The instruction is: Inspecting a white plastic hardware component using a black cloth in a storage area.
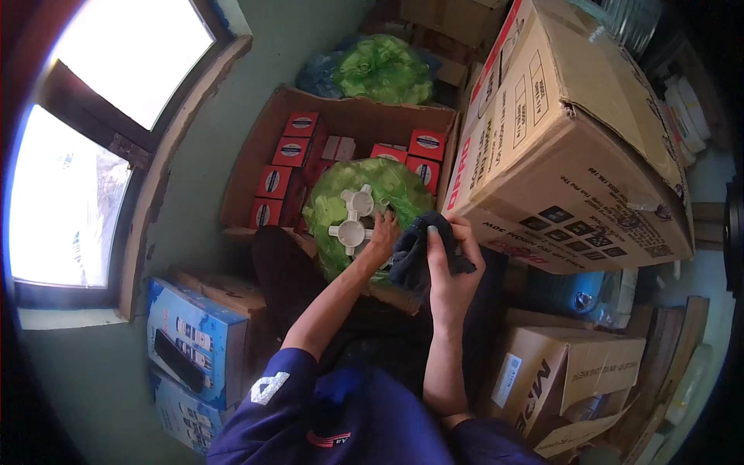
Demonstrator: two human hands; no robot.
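An opened green plastic bag (325, 192) lies in front of me, partly over a cardboard box of red cartons. White plastic round junction boxes (351, 233) with pipe stubs show in its mouth. My left hand (385, 235) reaches into the bag beside them; its fingertips are partly hidden, so whether it grips anything is unclear. My right hand (456, 256) pinches a bunched dark cloth (427, 250) between thumb and fingers, just right of the bag.
Red cartons (290, 152) fill parts of the open cardboard box (360, 107). A large printed cardboard carton (523, 157) leans at the right. Blue boxes (221, 325) with a dark phone (178, 360) on top stand lower left, by the window. Another carton (546, 372) stands lower right.
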